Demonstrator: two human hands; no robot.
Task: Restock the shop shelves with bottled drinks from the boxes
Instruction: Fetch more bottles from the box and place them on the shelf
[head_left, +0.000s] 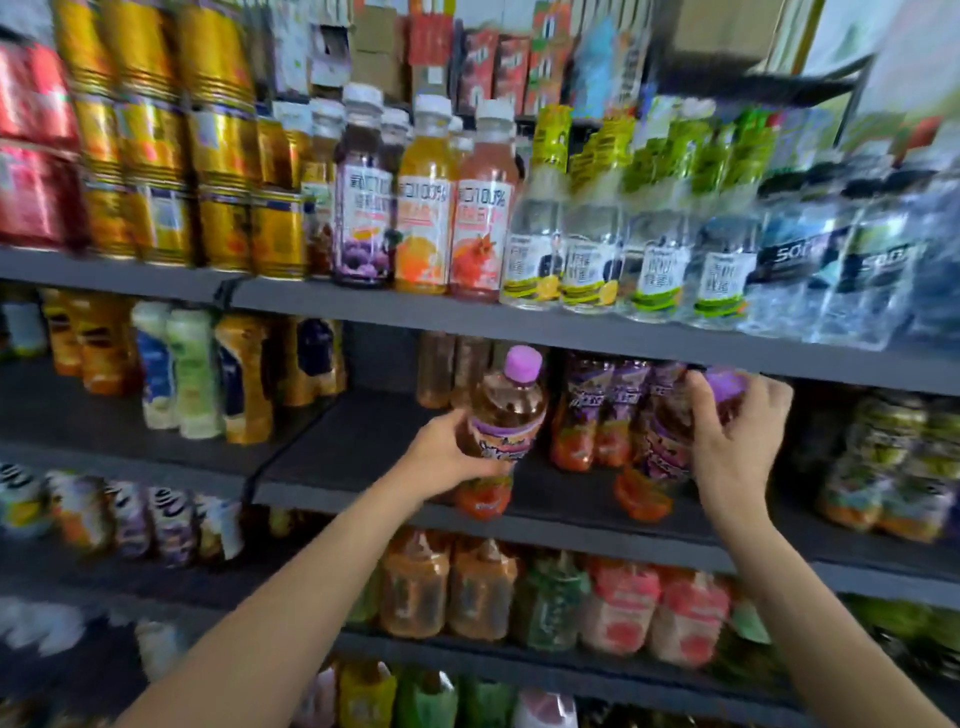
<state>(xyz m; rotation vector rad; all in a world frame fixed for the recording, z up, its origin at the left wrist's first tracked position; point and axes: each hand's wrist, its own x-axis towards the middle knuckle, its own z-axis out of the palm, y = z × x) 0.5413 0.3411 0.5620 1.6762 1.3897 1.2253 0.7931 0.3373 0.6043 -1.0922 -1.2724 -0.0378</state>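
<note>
My left hand grips a purple-capped bottle of reddish drink around its middle, upright at the front of the dark middle shelf. My right hand holds a second purple-capped bottle near its cap, tilted, just in front of a row of like bottles standing on the same shelf. The view is blurred by motion.
The shelf above carries gold cans, juice bottles and clear water bottles. Left of my bottles the middle shelf has bare room, then yellow and white bottles. Lower shelves are packed with coloured bottles.
</note>
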